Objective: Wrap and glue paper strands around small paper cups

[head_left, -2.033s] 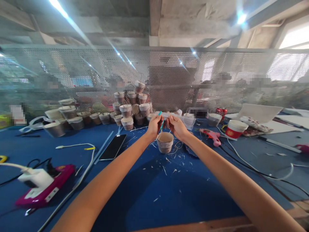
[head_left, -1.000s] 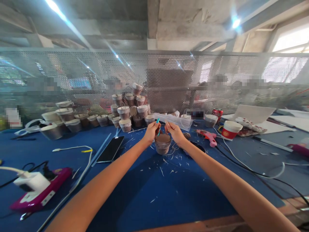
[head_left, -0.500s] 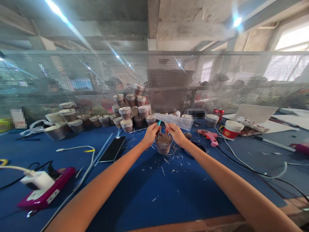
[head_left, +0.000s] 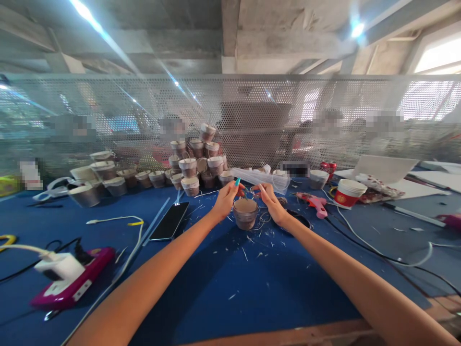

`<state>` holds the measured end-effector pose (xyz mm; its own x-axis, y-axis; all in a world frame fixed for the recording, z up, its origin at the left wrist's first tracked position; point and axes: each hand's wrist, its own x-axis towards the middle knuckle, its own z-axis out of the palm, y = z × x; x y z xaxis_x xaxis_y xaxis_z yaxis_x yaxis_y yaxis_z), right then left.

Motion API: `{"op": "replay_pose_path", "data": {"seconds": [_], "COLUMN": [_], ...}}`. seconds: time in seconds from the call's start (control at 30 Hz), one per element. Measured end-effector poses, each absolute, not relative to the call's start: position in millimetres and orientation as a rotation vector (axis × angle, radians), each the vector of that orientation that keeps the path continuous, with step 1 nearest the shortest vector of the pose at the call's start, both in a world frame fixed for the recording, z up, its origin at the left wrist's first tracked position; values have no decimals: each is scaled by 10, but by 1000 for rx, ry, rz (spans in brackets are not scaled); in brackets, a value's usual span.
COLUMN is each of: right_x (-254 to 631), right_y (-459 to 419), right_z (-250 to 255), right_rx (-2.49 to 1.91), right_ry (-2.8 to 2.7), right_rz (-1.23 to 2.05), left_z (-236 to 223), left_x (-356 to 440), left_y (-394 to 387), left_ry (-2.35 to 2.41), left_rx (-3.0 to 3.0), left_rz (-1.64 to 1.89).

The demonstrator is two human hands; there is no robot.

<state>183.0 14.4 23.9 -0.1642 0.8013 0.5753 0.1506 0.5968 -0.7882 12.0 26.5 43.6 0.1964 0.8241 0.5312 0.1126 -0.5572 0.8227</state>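
My left hand [head_left: 224, 201] is closed around a slim teal-handled tool [head_left: 237, 181], held above the left rim of a small brown pot [head_left: 245, 217]. The tool's kind is too small to make out. Above the pot's right side, my right hand [head_left: 272, 203] has its thumb and fingers drawn together; whatever thin thing they may pinch is unclear. The pot stands upright on the blue table mat [head_left: 230, 278], its top facing up and brown inside. Bits of pale thread and scraps lie around it.
Stacked similar pots [head_left: 189, 168] rise behind, with more pots [head_left: 84, 194] at the left. A phone [head_left: 169, 221] and a purple power strip [head_left: 75, 283] lie left. To the right are a pink glue gun [head_left: 317, 205] with its cord and a red-white paper cup [head_left: 348, 193].
My right hand has shifted slightly right, away from the left hand, widening the gap over the pot. The left hand keeps the teal-handled tool in nearly the same place.
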Motion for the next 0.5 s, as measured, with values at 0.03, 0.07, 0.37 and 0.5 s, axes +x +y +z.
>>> {"op": "replay_pose_path", "data": {"seconds": [0.03,0.07,0.37,0.5], "right_x": [1863,1897,1930,2057], "right_y": [126,109,84,98], "right_z": [213,182,-71,110], "right_rx": [-807,-813,-974,-1459], "right_ry": [-1681,-1686,-1409,-1557], "right_rz": [721,756,1125,561], "left_z": [420,394,-72,-102], "left_x": [109,96,135,189], "left_y": [266,263,37,13], "left_ry": [873,868,958,1021], "left_rx": [1832,1838,1849,1818], "left_rz": [1439,1473,1252,1184]}}
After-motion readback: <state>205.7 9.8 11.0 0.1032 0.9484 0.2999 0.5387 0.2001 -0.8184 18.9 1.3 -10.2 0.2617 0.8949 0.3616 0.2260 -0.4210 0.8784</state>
